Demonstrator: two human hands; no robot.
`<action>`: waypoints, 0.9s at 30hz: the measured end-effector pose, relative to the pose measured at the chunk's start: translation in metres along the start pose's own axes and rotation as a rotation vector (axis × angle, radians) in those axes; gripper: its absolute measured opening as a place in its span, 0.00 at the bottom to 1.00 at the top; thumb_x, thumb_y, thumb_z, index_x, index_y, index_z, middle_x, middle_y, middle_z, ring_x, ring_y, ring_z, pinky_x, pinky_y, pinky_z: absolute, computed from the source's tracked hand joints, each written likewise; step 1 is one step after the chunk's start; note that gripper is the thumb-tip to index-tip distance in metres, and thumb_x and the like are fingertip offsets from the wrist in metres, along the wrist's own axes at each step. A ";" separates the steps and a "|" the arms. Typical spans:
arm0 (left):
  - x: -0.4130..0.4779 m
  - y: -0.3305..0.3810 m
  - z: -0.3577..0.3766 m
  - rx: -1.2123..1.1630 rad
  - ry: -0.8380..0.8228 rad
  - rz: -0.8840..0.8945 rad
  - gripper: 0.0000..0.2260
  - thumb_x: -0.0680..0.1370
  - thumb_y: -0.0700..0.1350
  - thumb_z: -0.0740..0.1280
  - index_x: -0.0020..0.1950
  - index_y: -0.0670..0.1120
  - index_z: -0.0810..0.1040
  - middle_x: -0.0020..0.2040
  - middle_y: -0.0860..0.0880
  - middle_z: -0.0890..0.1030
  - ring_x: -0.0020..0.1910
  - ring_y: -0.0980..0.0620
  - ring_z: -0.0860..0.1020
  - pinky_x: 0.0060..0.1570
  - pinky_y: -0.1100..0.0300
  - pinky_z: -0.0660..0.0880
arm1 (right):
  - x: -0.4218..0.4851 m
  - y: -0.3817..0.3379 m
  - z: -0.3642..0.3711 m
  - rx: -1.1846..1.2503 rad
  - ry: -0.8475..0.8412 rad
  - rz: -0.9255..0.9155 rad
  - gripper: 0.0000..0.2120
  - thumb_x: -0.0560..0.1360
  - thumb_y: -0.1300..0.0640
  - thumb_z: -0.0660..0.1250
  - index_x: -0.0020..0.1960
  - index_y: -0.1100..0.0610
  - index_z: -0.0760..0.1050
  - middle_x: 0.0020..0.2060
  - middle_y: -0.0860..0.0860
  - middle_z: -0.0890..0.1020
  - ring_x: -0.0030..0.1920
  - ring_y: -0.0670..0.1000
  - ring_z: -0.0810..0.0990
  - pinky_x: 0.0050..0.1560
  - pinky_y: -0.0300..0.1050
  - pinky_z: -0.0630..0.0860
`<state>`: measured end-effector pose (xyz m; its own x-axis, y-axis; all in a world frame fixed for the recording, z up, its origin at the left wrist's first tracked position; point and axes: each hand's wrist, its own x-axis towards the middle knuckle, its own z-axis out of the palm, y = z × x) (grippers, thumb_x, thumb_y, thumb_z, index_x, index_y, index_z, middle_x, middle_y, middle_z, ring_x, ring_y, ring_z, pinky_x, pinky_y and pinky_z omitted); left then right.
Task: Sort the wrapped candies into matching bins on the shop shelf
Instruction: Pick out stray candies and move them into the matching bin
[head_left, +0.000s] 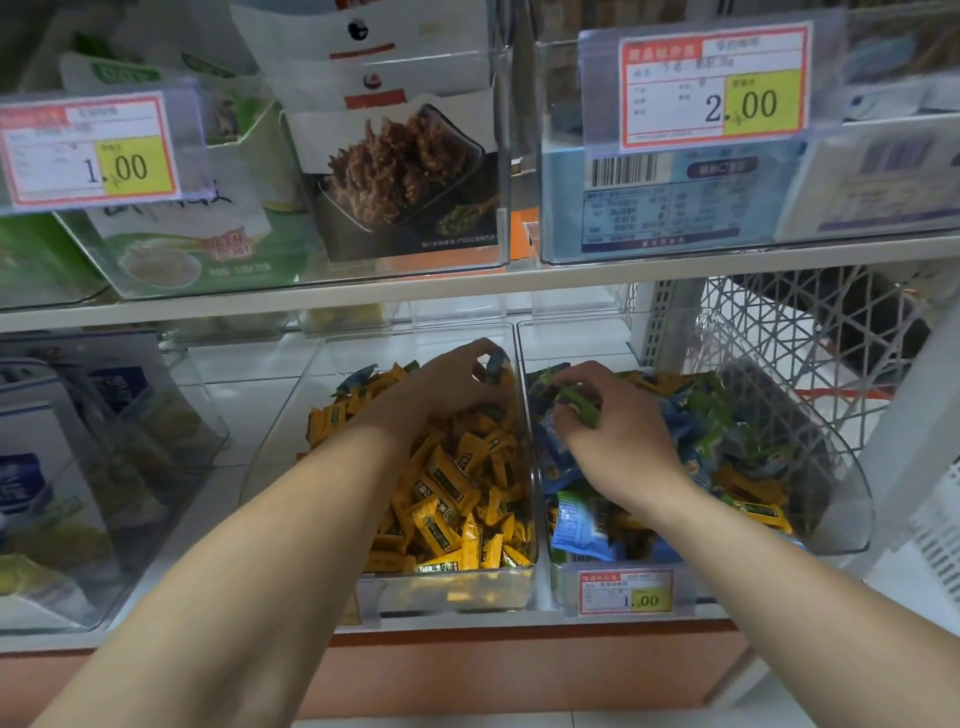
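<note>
Two clear plastic bins stand side by side on the lower shelf. The left bin (291, 415) is full of yellow wrapped candies (447, 499). The right bin (852, 499) holds a mix of blue candies (576, 525), green candies (727, 410) and a few yellow ones (753, 499). My left hand (452, 382) reaches deep into the left bin and pinches a blue wrapped candy (496, 361) at its far right corner. My right hand (613, 421) lies over the right bin, its fingers curled round a green wrapped candy (576, 400).
A price tag reading 1.00 (626, 592) hangs on the right bin's front. Boxed goods (47, 467) fill bins to the left. The upper shelf (467, 291) overhangs closely, carrying packaged snacks. A white wire basket (810, 353) stands at the right.
</note>
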<state>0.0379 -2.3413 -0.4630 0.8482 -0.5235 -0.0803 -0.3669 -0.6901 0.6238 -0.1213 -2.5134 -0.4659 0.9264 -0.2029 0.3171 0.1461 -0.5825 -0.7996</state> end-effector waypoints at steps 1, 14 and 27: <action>-0.001 0.000 -0.001 0.014 -0.014 0.005 0.20 0.75 0.52 0.73 0.64 0.51 0.73 0.58 0.50 0.78 0.56 0.47 0.78 0.53 0.55 0.76 | 0.000 0.000 0.000 0.001 -0.002 -0.002 0.10 0.76 0.55 0.66 0.55 0.43 0.75 0.46 0.40 0.80 0.48 0.42 0.78 0.47 0.46 0.77; -0.049 -0.007 -0.043 0.004 0.149 -0.018 0.10 0.75 0.47 0.73 0.55 0.51 0.78 0.51 0.52 0.79 0.49 0.54 0.78 0.40 0.66 0.70 | 0.001 -0.003 -0.007 0.009 0.024 0.016 0.11 0.78 0.55 0.65 0.58 0.43 0.74 0.45 0.40 0.81 0.42 0.40 0.79 0.40 0.42 0.76; -0.041 0.012 -0.043 0.016 0.232 0.016 0.07 0.73 0.45 0.74 0.51 0.48 0.82 0.50 0.50 0.80 0.49 0.52 0.79 0.43 0.61 0.73 | 0.000 -0.001 -0.007 -0.009 0.017 0.013 0.12 0.75 0.53 0.66 0.55 0.39 0.74 0.45 0.39 0.80 0.39 0.41 0.79 0.33 0.40 0.73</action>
<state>0.0152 -2.3065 -0.4186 0.9066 -0.4069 0.1118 -0.3856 -0.6912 0.6112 -0.1235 -2.5187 -0.4614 0.9222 -0.2238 0.3155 0.1311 -0.5867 -0.7992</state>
